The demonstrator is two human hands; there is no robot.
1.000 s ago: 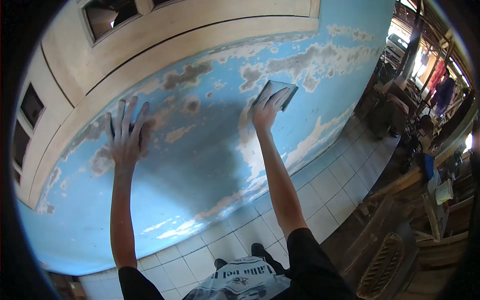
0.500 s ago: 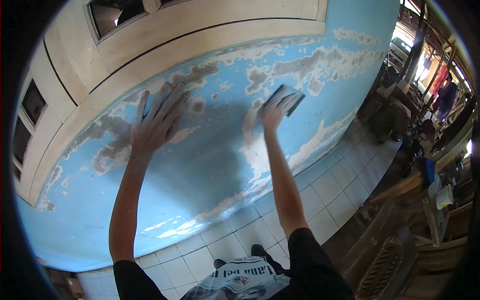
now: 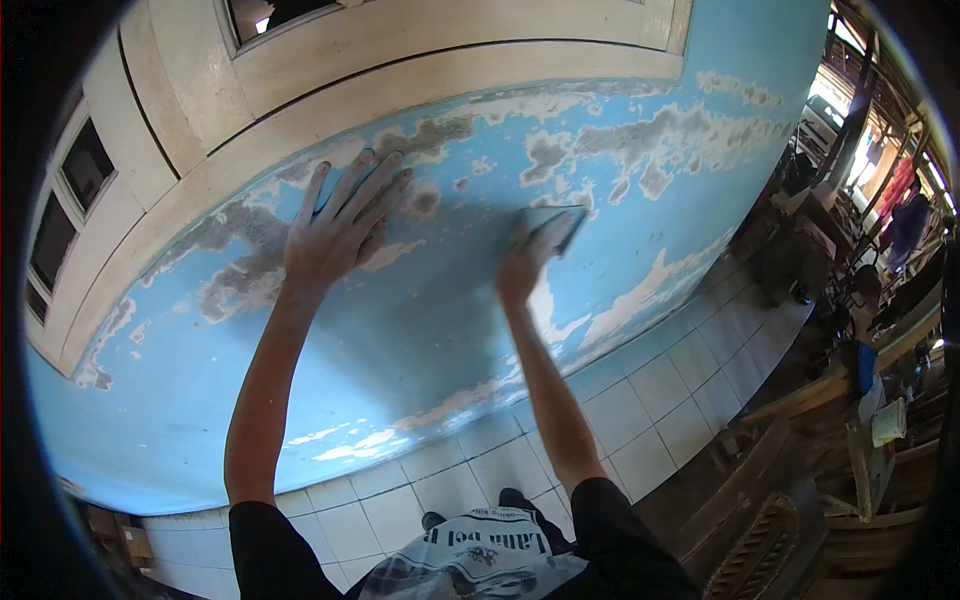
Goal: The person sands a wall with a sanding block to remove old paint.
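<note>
The blue wall (image 3: 400, 300) in front of me has patches of peeled paint showing grey and white. My left hand (image 3: 340, 228) lies flat on it with fingers spread, just below the cream wooden frame (image 3: 440, 72). To the right, my right hand (image 3: 525, 255) presses a grey sheet of sandpaper (image 3: 566, 228) against the wall. The fingers are slightly smeared by motion, and the palm hides part of the sheet. A long pale worn patch (image 3: 541, 305) shows just below that hand.
White floor tiles (image 3: 440, 492) run along the foot of the wall, with my dark shoes (image 3: 512, 498) on them. On the right stand a carved wooden piece of furniture (image 3: 755, 550), a pale bucket (image 3: 888, 423) and hanging clothes (image 3: 908, 225). A cardboard box (image 3: 137, 545) sits at lower left.
My right hand has slid the sandpaper left and down across the wall. My left hand has stayed at the same spot on it. The whole view has shifted slightly.
</note>
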